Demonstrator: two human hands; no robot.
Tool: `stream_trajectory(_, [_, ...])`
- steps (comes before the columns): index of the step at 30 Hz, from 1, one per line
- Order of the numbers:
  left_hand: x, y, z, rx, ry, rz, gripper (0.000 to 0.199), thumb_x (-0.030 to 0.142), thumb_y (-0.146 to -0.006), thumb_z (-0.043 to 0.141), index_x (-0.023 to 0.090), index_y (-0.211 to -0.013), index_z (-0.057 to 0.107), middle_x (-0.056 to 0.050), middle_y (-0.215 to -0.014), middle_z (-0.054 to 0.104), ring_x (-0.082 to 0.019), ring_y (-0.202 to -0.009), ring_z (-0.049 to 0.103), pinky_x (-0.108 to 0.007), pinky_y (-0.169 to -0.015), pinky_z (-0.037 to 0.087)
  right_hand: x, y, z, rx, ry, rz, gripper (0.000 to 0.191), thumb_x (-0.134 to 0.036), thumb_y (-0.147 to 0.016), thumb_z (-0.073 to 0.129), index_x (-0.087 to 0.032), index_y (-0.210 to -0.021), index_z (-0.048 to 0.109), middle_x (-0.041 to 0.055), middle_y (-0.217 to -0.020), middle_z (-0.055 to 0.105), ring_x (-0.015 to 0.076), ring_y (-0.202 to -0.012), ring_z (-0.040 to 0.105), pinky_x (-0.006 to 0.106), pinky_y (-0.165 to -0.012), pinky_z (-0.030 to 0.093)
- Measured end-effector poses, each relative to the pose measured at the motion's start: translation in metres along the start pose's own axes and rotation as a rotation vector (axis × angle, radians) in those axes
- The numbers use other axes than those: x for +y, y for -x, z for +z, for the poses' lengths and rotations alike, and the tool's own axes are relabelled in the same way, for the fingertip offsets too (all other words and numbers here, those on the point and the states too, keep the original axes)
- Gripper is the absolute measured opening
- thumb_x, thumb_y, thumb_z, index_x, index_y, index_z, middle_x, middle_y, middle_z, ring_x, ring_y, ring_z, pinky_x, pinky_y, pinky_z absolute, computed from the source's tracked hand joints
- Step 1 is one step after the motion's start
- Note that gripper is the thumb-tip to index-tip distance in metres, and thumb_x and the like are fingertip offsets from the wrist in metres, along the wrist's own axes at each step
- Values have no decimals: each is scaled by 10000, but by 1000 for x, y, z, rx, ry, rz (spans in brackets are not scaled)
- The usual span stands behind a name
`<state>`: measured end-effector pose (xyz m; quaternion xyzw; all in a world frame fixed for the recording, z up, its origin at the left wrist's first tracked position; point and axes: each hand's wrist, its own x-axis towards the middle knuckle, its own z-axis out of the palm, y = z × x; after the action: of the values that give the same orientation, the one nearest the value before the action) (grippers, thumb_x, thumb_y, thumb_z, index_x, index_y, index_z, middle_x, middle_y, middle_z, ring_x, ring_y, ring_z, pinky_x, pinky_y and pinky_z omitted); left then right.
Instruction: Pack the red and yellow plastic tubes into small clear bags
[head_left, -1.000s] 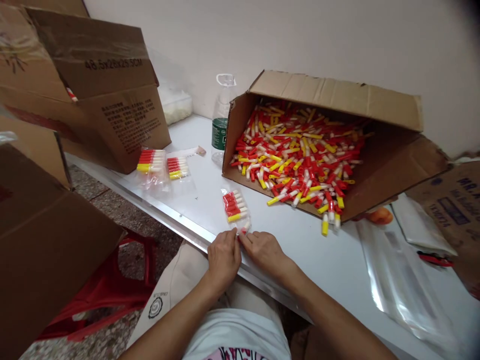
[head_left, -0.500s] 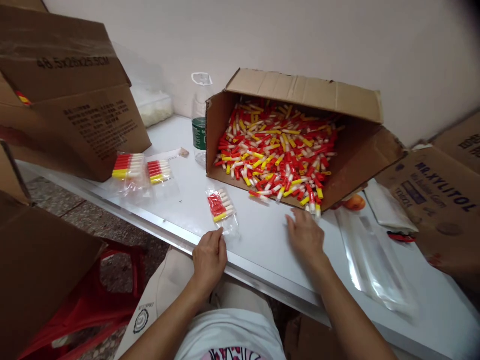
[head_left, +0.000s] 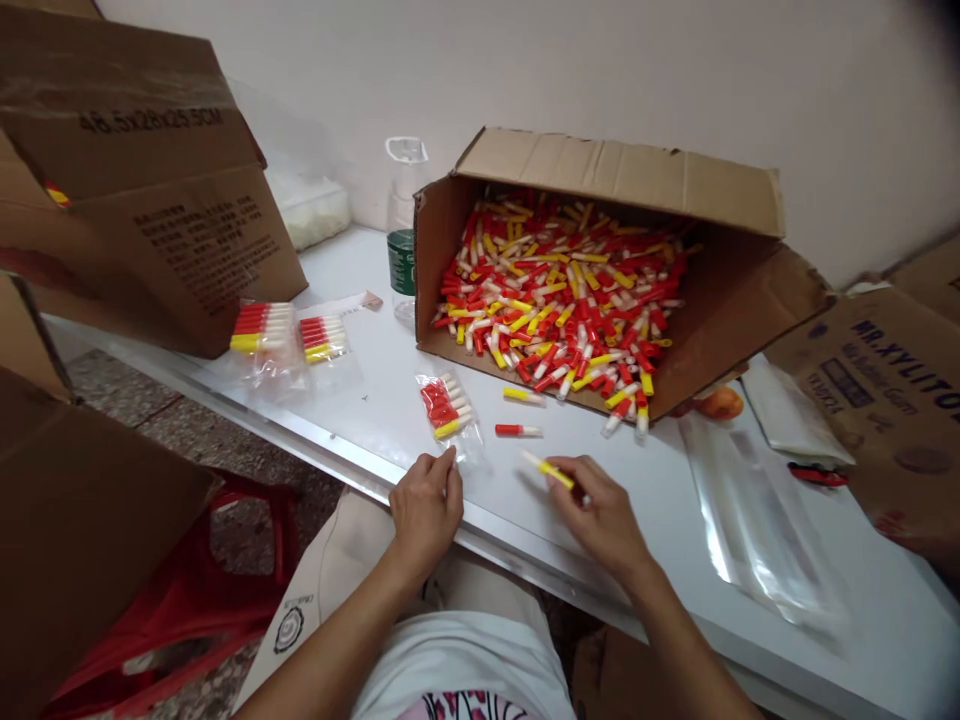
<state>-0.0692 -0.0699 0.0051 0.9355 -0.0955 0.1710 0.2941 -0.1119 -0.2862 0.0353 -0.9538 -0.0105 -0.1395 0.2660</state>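
Observation:
My left hand (head_left: pixel 427 505) is closed at the table's front edge, its thumb and forefinger pinching the bottom end of a clear plastic bag (head_left: pixel 471 452). Inside that bag lie several small tubes (head_left: pixel 446 405), red or yellow at one end and whitish at the other. My right hand (head_left: pixel 596 510) grips a yellow-and-white tube (head_left: pixel 555 472) between thumb and fingers, over the table. Between the bag and the carton, a loose yellow-and-white tube (head_left: pixel 523 396) and a red-and-white tube (head_left: pixel 518 431) lie on the tabletop.
A cardboard carton (head_left: pixel 622 175) on its side holds a heap of tubes (head_left: pixel 555 290). Two filled bags (head_left: pixel 262 345) lie left, beside another carton (head_left: pixel 202 240). A clear bottle (head_left: pixel 403 260) stands behind. Flat plastic bags (head_left: pixel 750 530) and a printed box (head_left: pixel 877 390) are at right.
My right hand has drawn back from the carton's opening and now holds a yellow-and-white tube. Two tubes now lie loose on the table before the carton. My left hand stays at the bag.

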Motion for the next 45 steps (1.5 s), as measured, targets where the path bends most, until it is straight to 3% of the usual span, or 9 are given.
stream_trajectory(6, [3, 4, 2, -1, 15, 66, 296, 226, -885, 439, 179, -1098, 638, -33, -730, 668, -160, -689, 639, -255, -603, 440, -34, 2, 44, 55, 152, -386, 253, -222, -920, 418, -155, -1110, 570, 74, -892, 611, 163, -833, 580, 273, -719, 484])
stream_trajectory(10, [3, 9, 6, -51, 44, 120, 305, 205, -882, 422, 153, -1105, 624, -51, -740, 672, -169, -692, 643, -266, -614, 460, -37, -6, 63, 136, 383, -318, 221, -250, -925, 422, -152, -987, 610, 50, -767, 594, 155, -700, 563, 257, -622, 436])
stream_trajectory(16, [0, 10, 12, -80, 66, 143, 319, 186, -880, 411, 155, -1147, 583, -54, -774, 664, -168, -708, 634, -270, -634, 478, -52, -11, 63, -127, 99, -323, 191, -197, -918, 401, -170, -980, 580, 52, -879, 586, 151, -795, 558, 247, -685, 442])
stream_trajectory(22, [1, 13, 13, -71, 115, 193, 309, 163, -896, 366, 123, -1130, 563, -54, -724, 626, -174, -673, 601, -288, -621, 480, -52, -22, 78, 190, 234, -196, 215, -345, -897, 448, -153, -894, 545, 89, -874, 565, 214, -831, 514, 314, -704, 409])
stream_trajectory(26, [3, 19, 13, -61, 169, 227, 322, 118, -876, 350, 130, -1126, 552, -45, -696, 600, -161, -655, 583, -273, -611, 479, -53, -43, 90, 141, 257, 20, 332, -449, -842, 522, -155, -995, 530, 85, -931, 562, 219, -828, 514, 308, -651, 388])
stream_trajectory(28, [3, 20, 13, -60, 196, 205, 316, 116, -877, 351, 136, -1116, 557, -45, -700, 597, -158, -661, 587, -271, -616, 484, -54, -50, 84, 43, 257, 62, 341, -452, -822, 551, -165, -1005, 545, 70, -908, 569, 213, -811, 518, 315, -667, 388])
stream_trajectory(34, [2, 16, 13, -60, 240, 142, 288, 148, -902, 355, 125, -1102, 560, -68, -785, 634, -169, -737, 620, -295, -675, 509, -22, -26, 30, -39, 307, -370, 579, -444, -818, 553, -190, -1322, 423, 143, -1293, 463, 277, -1173, 401, 454, -957, 322])
stream_trajectory(40, [-1, 15, 13, -66, 261, 120, 278, 158, -894, 380, 137, -1086, 580, -63, -806, 654, -166, -755, 634, -287, -688, 512, 24, 5, 16, -105, 524, -211, 327, -417, -911, 429, -156, -1035, 582, 105, -957, 578, 213, -868, 517, 327, -723, 429])
stream_trajectory(45, [-2, 14, 10, -68, 257, 122, 278, 162, -893, 385, 133, -1075, 593, -66, -821, 666, -171, -762, 643, -295, -697, 516, 24, -26, 20, -210, 653, -357, 194, -315, -876, 504, -141, -861, 588, 61, -804, 576, 151, -700, 531, 234, -556, 366])
